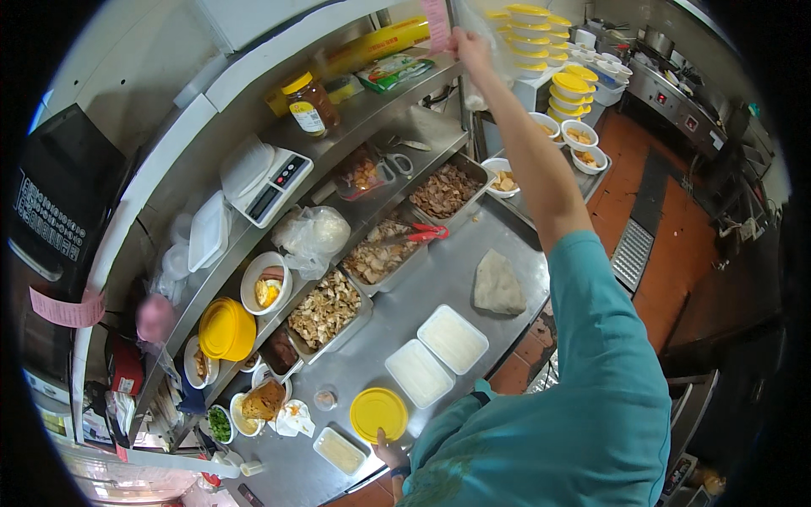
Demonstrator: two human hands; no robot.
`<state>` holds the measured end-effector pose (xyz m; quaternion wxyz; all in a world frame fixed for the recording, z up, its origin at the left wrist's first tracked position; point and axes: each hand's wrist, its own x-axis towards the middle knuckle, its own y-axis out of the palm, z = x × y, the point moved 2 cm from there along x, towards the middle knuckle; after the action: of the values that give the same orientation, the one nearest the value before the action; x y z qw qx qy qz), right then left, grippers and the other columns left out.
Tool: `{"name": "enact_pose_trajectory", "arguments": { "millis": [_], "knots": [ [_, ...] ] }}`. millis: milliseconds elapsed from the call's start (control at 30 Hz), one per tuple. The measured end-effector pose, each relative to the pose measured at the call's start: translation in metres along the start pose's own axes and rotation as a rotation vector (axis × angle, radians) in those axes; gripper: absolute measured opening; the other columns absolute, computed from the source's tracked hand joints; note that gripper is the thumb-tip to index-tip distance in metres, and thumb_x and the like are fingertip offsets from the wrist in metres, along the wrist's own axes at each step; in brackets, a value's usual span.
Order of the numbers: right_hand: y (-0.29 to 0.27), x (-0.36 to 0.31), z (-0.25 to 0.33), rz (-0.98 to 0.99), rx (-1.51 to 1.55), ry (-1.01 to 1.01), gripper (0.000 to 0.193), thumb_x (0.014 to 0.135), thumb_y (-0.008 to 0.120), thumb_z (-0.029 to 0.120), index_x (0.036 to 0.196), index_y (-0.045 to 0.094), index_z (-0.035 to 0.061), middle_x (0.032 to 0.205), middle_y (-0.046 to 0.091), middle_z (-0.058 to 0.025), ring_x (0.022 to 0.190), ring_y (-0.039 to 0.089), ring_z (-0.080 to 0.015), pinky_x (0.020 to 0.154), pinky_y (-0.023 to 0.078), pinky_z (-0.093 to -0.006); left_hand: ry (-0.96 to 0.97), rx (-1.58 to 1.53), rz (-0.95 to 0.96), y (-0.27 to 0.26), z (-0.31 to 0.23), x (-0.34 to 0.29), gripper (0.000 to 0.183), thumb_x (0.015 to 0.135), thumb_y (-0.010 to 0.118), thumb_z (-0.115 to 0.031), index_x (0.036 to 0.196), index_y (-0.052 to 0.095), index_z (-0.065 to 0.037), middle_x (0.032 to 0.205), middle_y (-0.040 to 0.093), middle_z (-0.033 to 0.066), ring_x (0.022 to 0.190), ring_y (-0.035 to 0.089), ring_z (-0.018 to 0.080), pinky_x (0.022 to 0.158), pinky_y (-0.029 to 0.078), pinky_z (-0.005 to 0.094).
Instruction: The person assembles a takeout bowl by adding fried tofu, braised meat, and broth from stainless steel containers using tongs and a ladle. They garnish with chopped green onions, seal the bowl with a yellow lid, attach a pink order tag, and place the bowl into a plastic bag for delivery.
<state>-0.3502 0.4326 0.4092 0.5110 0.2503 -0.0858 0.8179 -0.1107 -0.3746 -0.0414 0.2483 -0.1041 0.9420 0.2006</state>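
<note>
My left hand [390,455] is at the near edge of a round yellow-lidded bowl [378,414], thumb on the lid's rim and fingers partly hidden. Beside the bowl lie a small white tray [340,450] and a small clear cup [325,398]. My right arm stretches far to the upper right. The right hand [473,52] has its fingers closed at the edge of a hanging pink slip [437,25], beside a clear plastic bag [487,34]. Which of these it holds, I cannot make out. Two white rectangular containers [420,373] sit side by side on the steel counter.
Metal pans of chopped food [325,311] line the counter's back, with red-handled tongs [428,232] across one. A shelf above carries a scale [274,188] and a yellow-capped jar [309,106]. A greyish-white cloth [498,283] lies near the edge; stacked yellow-lidded tubs [570,93] stand beyond.
</note>
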Motion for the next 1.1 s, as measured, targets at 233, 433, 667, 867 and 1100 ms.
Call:
{"name": "enact_pose_trajectory", "arguments": {
  "millis": [233,433,667,867,1100],
  "knots": [
    [0.005,0.096,-0.019,0.180,0.120,0.086,0.052,0.095,0.061,0.045,0.127,0.060,0.0035,0.119,0.065,-0.0098,0.110,0.059,-0.0205,0.098,0.042,-0.0309,-0.029,0.089,-0.171,-0.002,-0.009,0.007,0.032,0.088,0.070,-0.017,0.114,0.054,-0.012,0.105,0.064,0.0065,0.092,0.064,0.0232,0.070,0.055,0.0427],
    [-0.034,0.094,0.012,0.354,-0.008,0.209,0.041,0.092,0.070,0.037,0.111,0.069,0.0014,0.104,0.070,-0.0033,0.087,0.064,-0.0124,0.081,0.053,-0.0270,-0.060,0.154,-0.253,-0.005,-0.017,0.015,0.026,0.084,0.072,-0.012,0.103,0.054,-0.012,0.097,0.063,0.0056,0.090,0.062,0.0213,0.070,0.055,0.0437],
    [-0.063,0.103,0.068,0.333,-0.057,0.183,0.034,0.091,0.072,0.030,0.102,0.071,-0.0023,0.091,0.072,-0.0063,0.078,0.067,-0.0143,0.073,0.056,-0.0279,-0.107,0.149,-0.225,-0.028,-0.006,0.030,0.030,0.083,0.074,-0.017,0.102,0.053,-0.011,0.105,0.061,0.0067,0.097,0.061,0.0232,0.078,0.056,0.0504],
    [-0.068,-0.011,0.150,0.235,-0.050,0.149,0.033,0.093,0.068,0.023,0.109,0.068,-0.0053,0.097,0.072,-0.0099,0.085,0.070,-0.0181,0.078,0.057,-0.0303,-0.216,0.150,-0.164,-0.042,-0.005,0.011,0.042,0.088,0.075,-0.032,0.114,0.049,-0.012,0.081,0.059,0.0048,0.069,0.061,0.0176,0.053,0.051,0.0332],
    [-0.005,-0.394,0.138,0.635,0.356,0.359,0.023,0.093,0.068,0.013,0.112,0.067,-0.0009,0.099,0.073,-0.0074,0.083,0.068,-0.0108,0.071,0.054,-0.0232,0.385,0.496,0.100,0.026,-0.076,-0.080,0.026,0.101,0.056,-0.015,0.125,0.056,-0.004,0.110,0.059,0.0068,0.109,0.056,0.0202,0.100,0.044,0.0334]
  ]
}}
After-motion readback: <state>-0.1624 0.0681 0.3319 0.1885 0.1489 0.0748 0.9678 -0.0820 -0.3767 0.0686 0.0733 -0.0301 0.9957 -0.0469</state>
